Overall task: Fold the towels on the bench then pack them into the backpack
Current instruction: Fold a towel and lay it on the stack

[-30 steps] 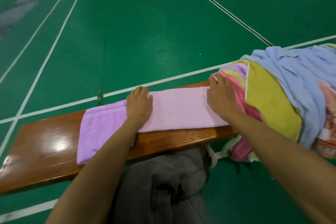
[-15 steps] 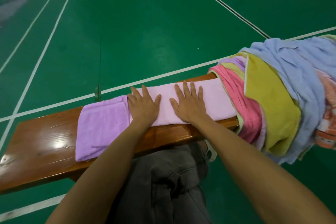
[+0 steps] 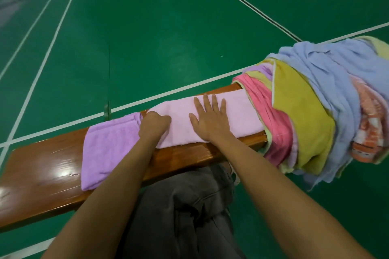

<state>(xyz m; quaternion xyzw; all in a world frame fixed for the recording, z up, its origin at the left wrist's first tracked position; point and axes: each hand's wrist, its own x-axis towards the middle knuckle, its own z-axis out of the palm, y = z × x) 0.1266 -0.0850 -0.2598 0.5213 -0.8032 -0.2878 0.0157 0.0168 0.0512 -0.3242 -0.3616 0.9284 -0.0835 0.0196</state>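
Pink long-folded terry towel (image 3: 210,115) on glossy wooden bench (image 3: 46,166): half-folded; left hand (image 3: 154,125) grips its end, right hand (image 3: 210,118) flat; heaped coloured towels (image 3: 311,107) beside remain, backpack unseen

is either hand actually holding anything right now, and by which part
The left hand grips the folded pale pink towel at its left end. The right hand only presses flat on its middle.

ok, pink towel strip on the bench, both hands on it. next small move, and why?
Probably lift the left end and fold it rightward over the flat hand. The left hand is curled at the left end of the long pale pink towel strip, apparently gripping it, while the right hand lies flat mid-strip as an anchor. The strip lies unfolded lengthwise on the glossy wooden bench.
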